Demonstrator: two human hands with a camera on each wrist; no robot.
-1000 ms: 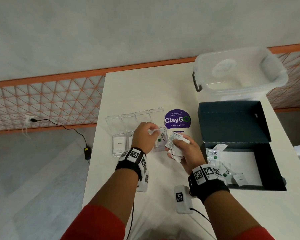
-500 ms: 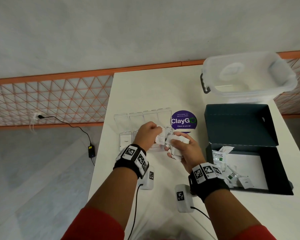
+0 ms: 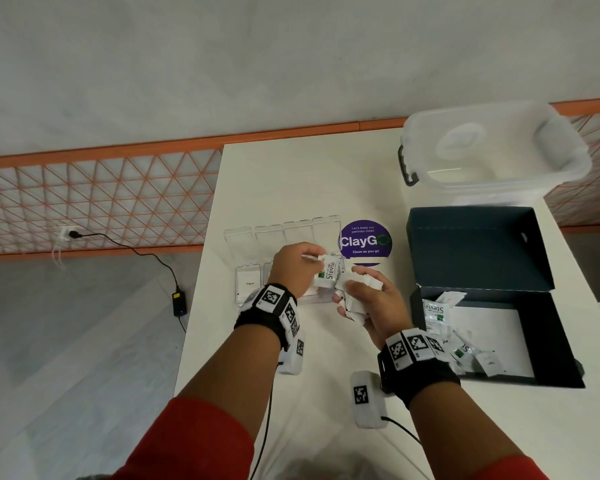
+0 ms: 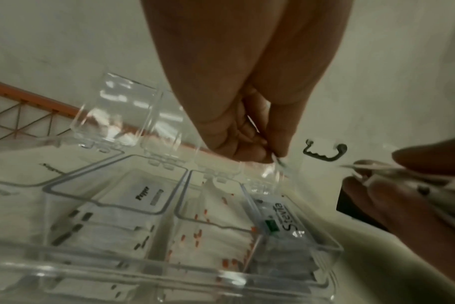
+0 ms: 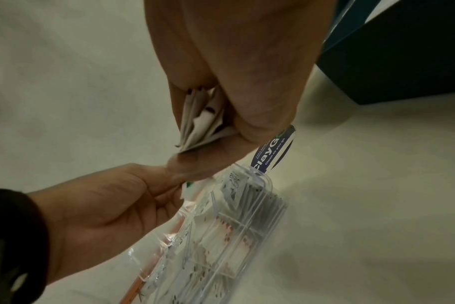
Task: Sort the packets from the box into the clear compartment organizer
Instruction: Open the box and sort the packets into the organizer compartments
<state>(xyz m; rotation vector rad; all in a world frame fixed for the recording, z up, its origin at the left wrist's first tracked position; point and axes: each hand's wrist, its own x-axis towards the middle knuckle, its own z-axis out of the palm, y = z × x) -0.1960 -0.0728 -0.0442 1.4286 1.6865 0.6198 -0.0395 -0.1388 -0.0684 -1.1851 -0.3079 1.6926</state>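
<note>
Pinching a single Stevia packet between thumb and fingertips, the left hand holds it just above the right end of the clear compartment organizer, whose lids stand raised at the far side. The right hand sits beside it, fingers curled round a bundle of packets awaiting sorting. From the left wrist view, the organizer's compartments carry contents by kind: one labelled Pepper, one with red-printed sachets, and the rightmost compartment already showing Stevia print. More loose packets lie in the open dark box to the right on the white surface. Judgement: the step in hand is to seat this packet in the rightmost compartment. To do it well, the packet should be turned edge-down, parallel to those already filed, and lowered within the walls before the pinch is eased, so that it does not catch on the divider or fall into the neighbouring red-printed section. The right hand's bundle is best kept clear of the opening, and its grip firm, since thin sachets slide readily.
</note>
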